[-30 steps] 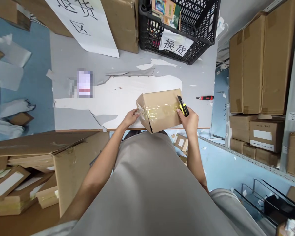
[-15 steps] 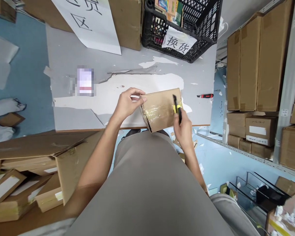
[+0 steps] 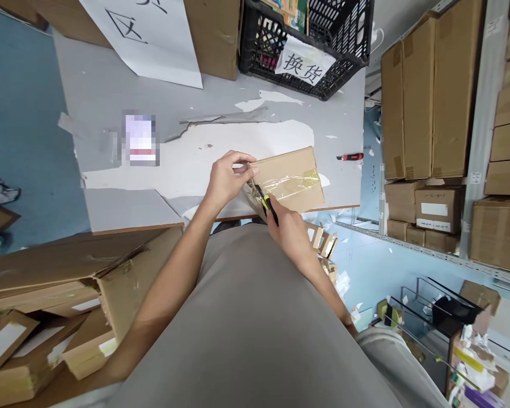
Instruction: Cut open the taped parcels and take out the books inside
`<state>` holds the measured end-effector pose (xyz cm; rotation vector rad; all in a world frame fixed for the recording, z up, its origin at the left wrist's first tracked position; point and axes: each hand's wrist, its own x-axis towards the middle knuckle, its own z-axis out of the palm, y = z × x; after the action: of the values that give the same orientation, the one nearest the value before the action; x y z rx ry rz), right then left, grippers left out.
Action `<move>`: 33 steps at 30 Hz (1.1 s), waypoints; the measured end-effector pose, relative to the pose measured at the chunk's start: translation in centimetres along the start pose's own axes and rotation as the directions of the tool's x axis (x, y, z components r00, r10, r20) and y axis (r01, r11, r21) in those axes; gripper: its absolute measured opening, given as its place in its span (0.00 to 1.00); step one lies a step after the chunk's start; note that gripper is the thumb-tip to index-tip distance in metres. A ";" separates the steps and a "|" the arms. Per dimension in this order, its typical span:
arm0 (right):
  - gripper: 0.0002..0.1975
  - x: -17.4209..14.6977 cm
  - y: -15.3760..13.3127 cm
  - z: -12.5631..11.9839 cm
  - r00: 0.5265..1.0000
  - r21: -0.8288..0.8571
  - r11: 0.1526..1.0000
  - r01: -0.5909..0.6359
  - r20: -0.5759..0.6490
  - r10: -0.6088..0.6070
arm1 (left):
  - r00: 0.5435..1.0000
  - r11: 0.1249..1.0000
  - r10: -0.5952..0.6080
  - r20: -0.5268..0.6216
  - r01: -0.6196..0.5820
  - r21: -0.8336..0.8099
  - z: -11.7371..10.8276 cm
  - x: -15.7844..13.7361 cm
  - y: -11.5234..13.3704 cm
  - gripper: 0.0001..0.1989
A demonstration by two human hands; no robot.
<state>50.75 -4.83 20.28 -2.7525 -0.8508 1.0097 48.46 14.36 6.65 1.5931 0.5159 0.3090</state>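
A small cardboard box point(image 3: 295, 170) with clear, yellowish tape across it lies at the table's near edge. My left hand point(image 3: 230, 177) grips its upper left corner between thumb and fingers. In my right hand point(image 3: 287, 224) is a black and yellow utility knife point(image 3: 267, 204), its tip at the taped left end of the box, just below my left thumb. Whether the blade has gone into the tape cannot be made out.
A red and black utility knife point(image 3: 350, 157) lies on the grey table point(image 3: 340, 124) at right. Behind stands a black plastic crate point(image 3: 344, 73) with a paper sign. A large open carton point(image 3: 140, 283) of boxes is at lower left; shelves of cartons point(image 3: 416, 102) rise at right.
My right hand has brought the knife from the box's right side leftward and down to its left end. My left hand keeps its hold, and the box has turned slightly.
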 end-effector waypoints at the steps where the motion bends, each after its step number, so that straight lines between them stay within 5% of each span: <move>1: 0.31 0.1 -0.4 0.1 1.000 -0.035 0.999 -0.007 0.007 0.008 | 1.000 1.000 0.003 -0.001 -0.003 0.000 0.1 0.0 0.0 0.13; 13: 0.30 -1.2 -2.2 -2.0 0.973 -0.267 0.962 -0.062 0.198 0.118 | 0.996 0.999 0.004 -0.085 -0.001 0.037 1.5 -1.2 0.4 0.13; 18: 0.33 -0.2 -2.8 -1.0 0.978 -0.307 0.952 0.001 0.197 0.063 | 0.983 0.998 0.012 -0.186 0.001 0.069 2.1 -1.3 0.7 0.12; 24: 0.30 -3.6 -0.7 -2.7 0.959 -0.241 0.967 0.086 0.282 -0.015 | 0.971 0.998 -0.016 -0.238 0.029 0.050 2.4 -1.4 0.0 0.17; 26: 0.25 -4.2 1.7 -3.8 0.980 -0.128 0.990 0.066 0.196 -0.040 | 0.960 0.998 -0.020 -0.278 0.037 0.055 2.7 -2.2 -0.4 0.21; 29: 0.21 -2.8 7.1 -4.5 0.993 0.062 0.998 -0.032 -0.112 0.039 | 0.936 0.992 -0.056 -0.348 0.091 0.086 3.1 -4.3 -0.6 0.29; 33: 0.21 1.4 14.4 -3.1 0.881 0.236 0.969 -0.077 -0.439 0.176 | 0.909 0.973 -0.164 -0.384 0.213 0.091 3.7 -7.3 -0.1 0.37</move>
<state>60.32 -15.91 18.07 -2.7081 -0.4622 0.3936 43.96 7.53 7.00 1.6012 0.9987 0.4435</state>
